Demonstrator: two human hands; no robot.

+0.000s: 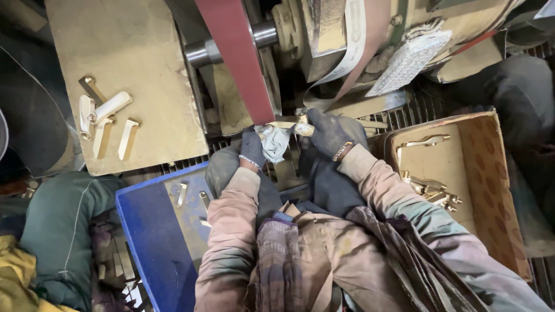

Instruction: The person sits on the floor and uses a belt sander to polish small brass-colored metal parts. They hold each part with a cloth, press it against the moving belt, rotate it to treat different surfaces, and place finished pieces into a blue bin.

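Both gloved hands, left hand point(252, 149) and right hand point(327, 133), clamped on pale brass lever handle point(287, 123) against dark red sanding belt point(240, 63). Recommended: light even pressure, fingertips clear.

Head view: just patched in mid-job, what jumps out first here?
The dark red sanding belt runs down the middle from the top, and both gloved hands hold a brass piece to its lower end: the left hand with a pale rag, the right hand beside it. More brass handles lie on the dusty board at left, and others sit in the cardboard box at right.
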